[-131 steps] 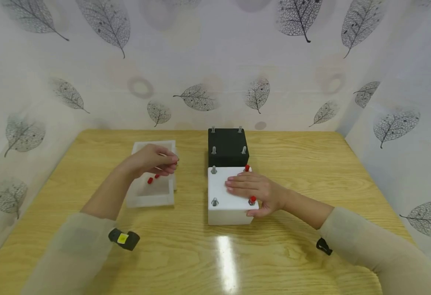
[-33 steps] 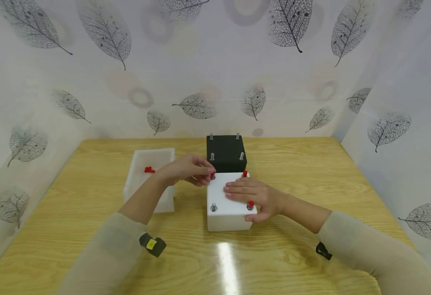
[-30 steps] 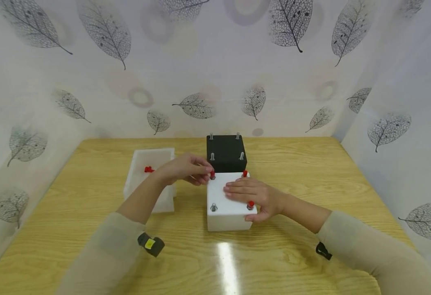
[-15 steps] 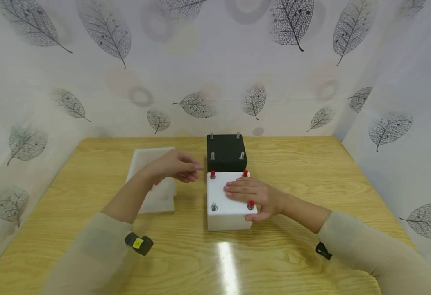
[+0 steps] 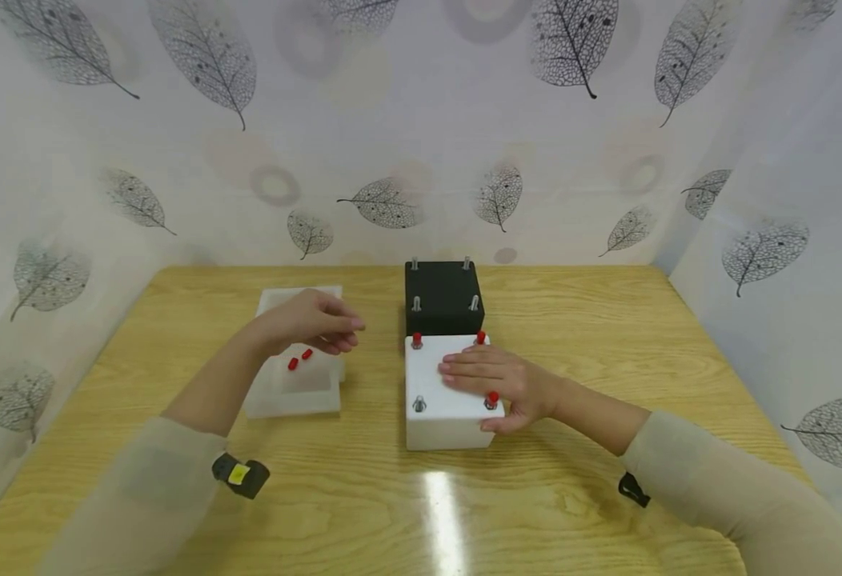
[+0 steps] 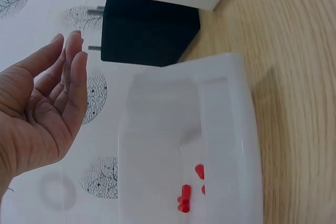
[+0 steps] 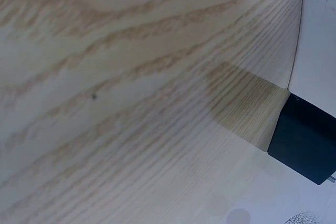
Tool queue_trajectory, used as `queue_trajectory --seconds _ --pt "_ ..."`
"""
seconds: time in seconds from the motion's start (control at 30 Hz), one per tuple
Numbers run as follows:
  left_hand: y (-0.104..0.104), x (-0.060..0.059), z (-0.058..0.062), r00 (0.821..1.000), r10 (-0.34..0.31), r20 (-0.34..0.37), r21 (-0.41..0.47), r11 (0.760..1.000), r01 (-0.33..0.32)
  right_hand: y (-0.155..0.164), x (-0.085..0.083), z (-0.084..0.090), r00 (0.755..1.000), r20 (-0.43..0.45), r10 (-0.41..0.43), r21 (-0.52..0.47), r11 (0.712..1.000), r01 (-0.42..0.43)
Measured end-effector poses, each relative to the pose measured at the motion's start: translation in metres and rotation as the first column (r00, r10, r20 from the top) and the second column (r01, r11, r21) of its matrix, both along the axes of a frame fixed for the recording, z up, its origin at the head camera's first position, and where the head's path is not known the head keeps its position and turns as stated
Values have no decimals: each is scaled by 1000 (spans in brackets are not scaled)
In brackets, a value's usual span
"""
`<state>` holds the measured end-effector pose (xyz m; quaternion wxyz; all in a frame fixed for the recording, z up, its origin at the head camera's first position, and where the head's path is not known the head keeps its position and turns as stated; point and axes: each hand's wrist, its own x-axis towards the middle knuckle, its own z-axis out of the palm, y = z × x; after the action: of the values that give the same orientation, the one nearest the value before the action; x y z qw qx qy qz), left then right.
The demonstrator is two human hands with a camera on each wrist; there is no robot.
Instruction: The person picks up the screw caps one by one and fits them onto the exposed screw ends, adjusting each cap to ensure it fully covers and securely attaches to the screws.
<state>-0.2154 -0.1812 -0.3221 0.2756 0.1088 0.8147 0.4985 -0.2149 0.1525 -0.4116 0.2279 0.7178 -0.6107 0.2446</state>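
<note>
Left hand [image 5: 310, 322], empty, back from white block [image 5: 444, 416] over tray [image 5: 298, 392]; third red cap [image 5: 416, 341] on.

Two blocks stood on the table: one white block [image 5: 444, 392] and one black block [image 5: 443, 298] at its 12 o'clock, touching it. The white block carried four posts; three wore red caps, at about 11 o'clock [image 5: 416, 340], 1 o'clock [image 5: 480, 337] and 5 o'clock [image 5: 491, 398] on its top face, and one bare metal post [image 5: 418, 404] stood at 7 o'clock. The black block showed four bare metal posts [image 5: 416, 303], none capped. One translucent tray [image 5: 271, 400] lay at the white block's 9 o'clock. Loose red caps [image 6: 184, 199] lay inside it: the head view showed two, the left wrist view at least three, one cut off by the tray wall. Two hands were in view, one left hand [image 5: 310, 322] and one right hand [image 5: 496, 378].
</note>
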Motion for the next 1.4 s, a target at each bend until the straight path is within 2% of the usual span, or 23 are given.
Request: queue_trajectory --seconds 0.37,0.57,0.7,0.93,1.03,1.13,1.33,1.4 --pt "-23 1 -2 1000 24 -12 -40 999 -24 0 0 -2 1000 5 -3 4 1000 3" --pt "-31 1 -9 998 27 -55 -90 995 -31 0 0 -3 1000 2 -4 5 1000 4" --pt "-34 -1 -14 999 22 -47 -117 993 -27 0 0 -3 1000 1 -6 3 1000 6" --pt "-40 -4 -18 998 -17 -68 -226 974 1 0 0 -2 1000 6 -4 -1 1000 4" --pt "-40 -5 -20 994 -45 -103 -305 952 12 0 0 -1 1000 7 -7 0 1000 7" --pt "-39 -6 -21 986 -87 -142 -404 915 23 0 0 -1 1000 12 -11 5 1000 11" --pt "-35 -5 -24 954 -215 -211 -604 796 46 0 0 0 1000 13 -14 11 1000 14" --pt "-33 -5 -26 947 -236 -218 -642 766 43 0 0 0 1000 11 -14 8 1000 14"
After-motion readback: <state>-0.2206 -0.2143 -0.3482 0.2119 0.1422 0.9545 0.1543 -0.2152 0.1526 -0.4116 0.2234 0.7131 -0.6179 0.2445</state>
